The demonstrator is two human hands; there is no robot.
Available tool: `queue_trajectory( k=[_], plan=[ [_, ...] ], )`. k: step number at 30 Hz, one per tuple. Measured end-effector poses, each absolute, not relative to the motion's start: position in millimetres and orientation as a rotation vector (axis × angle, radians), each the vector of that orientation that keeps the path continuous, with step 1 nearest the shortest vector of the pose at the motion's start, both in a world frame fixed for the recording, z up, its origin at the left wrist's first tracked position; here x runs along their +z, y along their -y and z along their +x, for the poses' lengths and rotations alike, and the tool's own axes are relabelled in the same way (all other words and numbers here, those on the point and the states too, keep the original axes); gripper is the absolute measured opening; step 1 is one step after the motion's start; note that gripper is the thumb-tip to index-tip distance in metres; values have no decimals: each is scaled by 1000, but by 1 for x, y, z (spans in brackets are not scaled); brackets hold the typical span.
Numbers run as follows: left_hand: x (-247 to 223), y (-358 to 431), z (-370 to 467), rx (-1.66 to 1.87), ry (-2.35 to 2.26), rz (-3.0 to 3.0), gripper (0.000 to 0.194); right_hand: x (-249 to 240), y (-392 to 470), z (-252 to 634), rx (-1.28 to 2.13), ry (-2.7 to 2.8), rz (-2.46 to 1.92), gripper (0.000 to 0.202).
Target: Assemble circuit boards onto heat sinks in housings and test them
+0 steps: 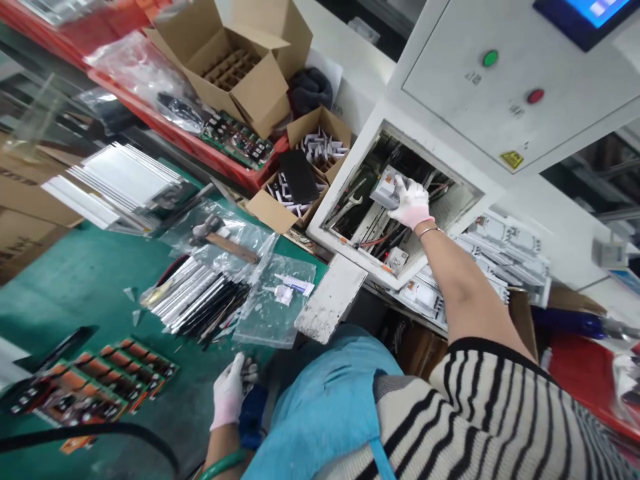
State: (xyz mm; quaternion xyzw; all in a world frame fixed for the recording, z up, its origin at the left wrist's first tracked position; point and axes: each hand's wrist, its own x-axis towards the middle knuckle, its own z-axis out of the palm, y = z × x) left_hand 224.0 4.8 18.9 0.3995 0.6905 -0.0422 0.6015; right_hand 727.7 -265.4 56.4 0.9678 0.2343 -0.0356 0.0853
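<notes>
My right hand (413, 201), in a white glove with a pink cuff, reaches into the square opening of a white machine cabinet (450, 143). Its fingers are closed on a small grey-and-white box (385, 189) with an orange mark on the label. Low at the bench edge is my left hand (231, 390), also gloved, its fingers curled. Whatever it may hold is hidden. A dark blue object (253, 415) lies right beside it. Between the hands, a worn white metal flap (333, 298) sticks out below the opening. Inside the cabinet lie a wrench (349, 205) and cables.
On the green bench (165, 427) are a hammer (225, 243), dark and silver strips (200, 297), a small tube (296, 285) on a plastic bag, circuit boards (100, 387) and aluminium heat sinks (125, 187). Open cartons (240, 67) stand behind. White labelled parts (505, 250) are stacked right.
</notes>
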Motion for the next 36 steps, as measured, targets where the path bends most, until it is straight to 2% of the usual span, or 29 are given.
queue_trajectory(
  k=[11, 21, 31, 36],
  plan=[
    [12, -10, 228, -84, -1737, 832, 49, 38, 260, 795, -83, -458, 2872, 118],
    [2, -12, 223, -81, -1756, 863, 45, 4, 265, 784, -84, -503, 2847, 102],
    [6, -10, 226, -99, -1814, 872, 48, -10, 280, 819, -167, -476, 2818, 120],
    [4, -7, 226, -112, -1817, 921, 52, -16, 283, 811, -106, -477, 2811, 114]
  ],
)
